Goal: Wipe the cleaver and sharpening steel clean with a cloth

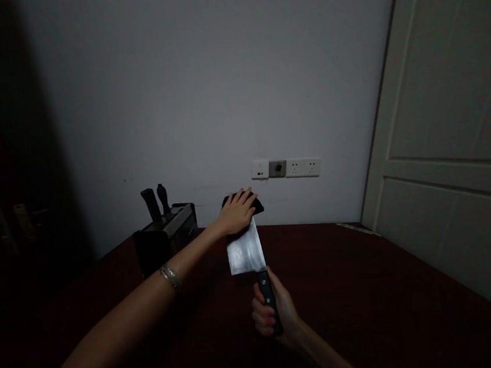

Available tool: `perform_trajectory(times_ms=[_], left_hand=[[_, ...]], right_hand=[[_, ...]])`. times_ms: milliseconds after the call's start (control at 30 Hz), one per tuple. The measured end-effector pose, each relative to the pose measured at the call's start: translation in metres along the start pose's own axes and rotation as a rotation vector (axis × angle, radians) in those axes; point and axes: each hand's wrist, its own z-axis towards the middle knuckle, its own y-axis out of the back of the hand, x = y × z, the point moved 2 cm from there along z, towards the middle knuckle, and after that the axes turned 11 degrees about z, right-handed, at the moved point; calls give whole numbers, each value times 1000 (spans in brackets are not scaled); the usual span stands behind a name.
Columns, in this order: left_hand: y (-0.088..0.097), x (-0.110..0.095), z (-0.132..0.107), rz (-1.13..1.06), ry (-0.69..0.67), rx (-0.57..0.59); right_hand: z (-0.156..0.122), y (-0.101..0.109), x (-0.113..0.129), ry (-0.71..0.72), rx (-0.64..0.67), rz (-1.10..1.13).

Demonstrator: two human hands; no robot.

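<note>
A cleaver (246,253) is held up over the table, its broad blade pointing away from me and its black handle toward me. My right hand (276,309) is closed around the handle. On the far end of the blade lies a dark, cloth-like piece, the black cloth (257,206). My left hand (236,213) presses it to the metal, fingers spread over it, and hides much of it and the blade's tip. To the left of the cleaver, beyond my left forearm, a knife block (167,233) stands on the table.
Two black handles (151,204) stick up from the knife block. The dark red table (326,281) reaches back to a pale wall (218,93) with sockets (303,167). A white panelled door (450,127) is on the right. The left side is very dark.
</note>
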Motion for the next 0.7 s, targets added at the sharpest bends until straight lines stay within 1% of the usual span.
perform_trajectory(times_ms=[100,300,500,700], left_hand=[[7,3,0,8,-21,1],[20,9,-1,39,-107,53],[25,17,-6,61,-164,42],[31,17,-14,78,-175,-5]], right_hand=[[-1,-3,3,-4,28,2],[-3,-7,8,9,78,24],[-4,-9,9,-1,72,-6],[-6,-11,9,-16,94,-4]])
